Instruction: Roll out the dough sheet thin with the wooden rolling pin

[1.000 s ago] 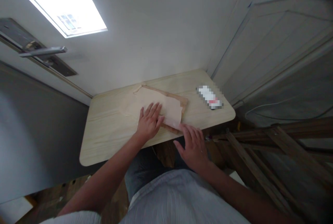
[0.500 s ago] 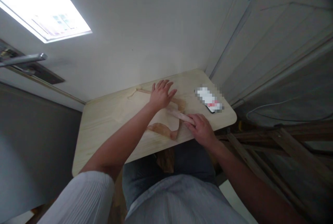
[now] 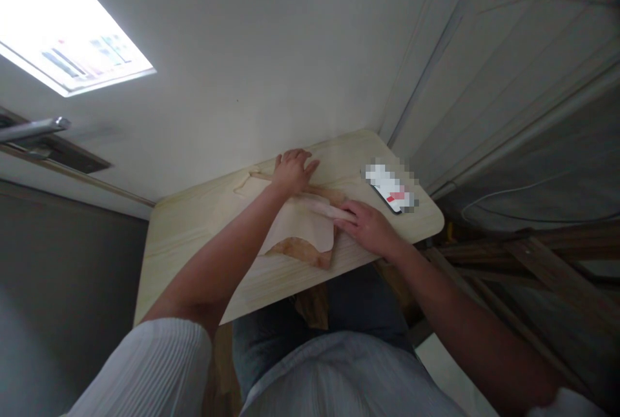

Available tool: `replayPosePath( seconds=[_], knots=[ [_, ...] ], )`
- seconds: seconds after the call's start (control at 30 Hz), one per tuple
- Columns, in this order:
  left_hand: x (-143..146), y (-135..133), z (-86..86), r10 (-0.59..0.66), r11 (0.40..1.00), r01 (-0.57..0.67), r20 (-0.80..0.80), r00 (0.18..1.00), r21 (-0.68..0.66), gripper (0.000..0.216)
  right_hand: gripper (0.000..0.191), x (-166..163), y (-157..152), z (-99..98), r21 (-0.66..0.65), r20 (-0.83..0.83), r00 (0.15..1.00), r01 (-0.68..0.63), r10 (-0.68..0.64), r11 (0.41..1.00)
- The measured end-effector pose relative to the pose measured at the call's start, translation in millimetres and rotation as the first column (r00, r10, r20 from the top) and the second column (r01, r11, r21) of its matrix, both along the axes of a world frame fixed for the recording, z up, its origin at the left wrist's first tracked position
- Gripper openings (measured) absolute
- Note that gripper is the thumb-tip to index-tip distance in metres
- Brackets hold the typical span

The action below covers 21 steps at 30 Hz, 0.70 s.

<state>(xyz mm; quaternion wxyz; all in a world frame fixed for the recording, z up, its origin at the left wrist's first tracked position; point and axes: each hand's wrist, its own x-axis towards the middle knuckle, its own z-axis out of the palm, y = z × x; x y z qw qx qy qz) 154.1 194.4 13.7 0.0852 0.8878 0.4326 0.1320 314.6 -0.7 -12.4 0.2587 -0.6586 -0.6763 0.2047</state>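
My right hand (image 3: 365, 226) is closed around one end of a pale wooden stick (image 3: 324, 208). The stick slants toward my left hand, and its far end is hard to make out near my left wrist. My left hand (image 3: 292, 172) lies palm down with its fingers apart, over the upper part of a thin pale sheet (image 3: 305, 226). Whether it presses on the sheet or the stick, I cannot tell. Under the sheet is a brown wooden board (image 3: 305, 252), showing along the near edge and at the right. My left forearm hides part of the sheet.
A phone-like object (image 3: 387, 188), partly blurred out, lies at the right of the light wooden table (image 3: 179, 236). Behind the table stands a white door (image 3: 242, 68) with a metal handle (image 3: 36, 128). Wooden slats (image 3: 542, 262) are at the lower right.
The view has shifted a little. My right hand has slid slightly along or with the stick, up toward my left hand. My left hand stays over the sheet with its fingers apart.
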Motion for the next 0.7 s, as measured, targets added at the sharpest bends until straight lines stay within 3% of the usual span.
replayPosePath(
  seconds=[0.17,0.3,0.5,0.7],
  knots=[
    [-9.6,7.7,-1.2,0.036,0.999,-0.037,-0.015,0.999,-0.037,0.047,0.027,-0.7,27.5,0.3,0.053,0.113,0.993,-0.034,0.027,0.998],
    [-19.9,6.9,-5.4,0.064,0.997,-0.065,-0.034,0.997,-0.040,0.046,0.031,2.2,46.5,1.9,0.023,0.183,0.983,-0.030,0.025,0.999],
    [-26.8,-1.0,-10.5,0.073,0.996,-0.077,-0.098,0.992,-0.034,0.050,0.051,-4.8,71.2,5.5,0.105,0.346,0.929,0.099,-0.130,0.990],
    [-25.3,-4.3,-13.4,0.094,0.995,-0.095,-0.131,0.987,-0.002,0.053,0.056,-22.1,78.4,-3.3,0.069,0.414,0.884,0.206,-0.216,0.976]
  ],
)
